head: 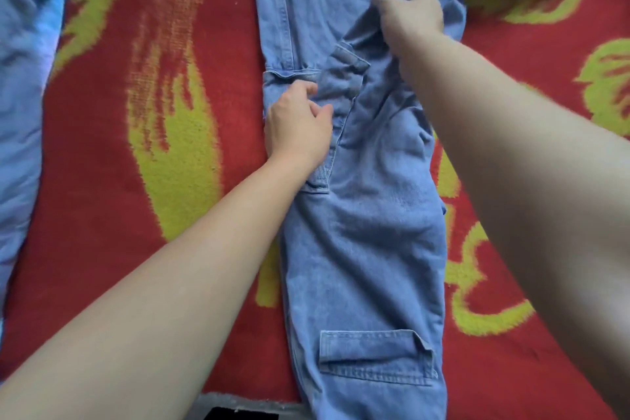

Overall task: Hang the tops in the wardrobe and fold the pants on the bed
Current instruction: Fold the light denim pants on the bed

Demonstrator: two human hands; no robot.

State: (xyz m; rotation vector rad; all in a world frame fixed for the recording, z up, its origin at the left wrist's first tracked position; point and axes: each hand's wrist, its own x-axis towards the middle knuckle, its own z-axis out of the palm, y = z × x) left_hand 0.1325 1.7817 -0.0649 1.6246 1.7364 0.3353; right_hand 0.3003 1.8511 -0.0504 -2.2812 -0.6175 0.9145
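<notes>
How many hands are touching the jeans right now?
2. The left hand pinches the jeans near their middle; the right hand grips a lifted fold farther up. None seem hidden.

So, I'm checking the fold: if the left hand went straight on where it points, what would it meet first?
Probably the raised fold of the jeans that the right hand grips; the left hand lies right beside it.

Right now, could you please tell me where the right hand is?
In the head view, the right hand is upper centre-right, gripping a raised fold of the jeans, beyond the left hand.
</notes>
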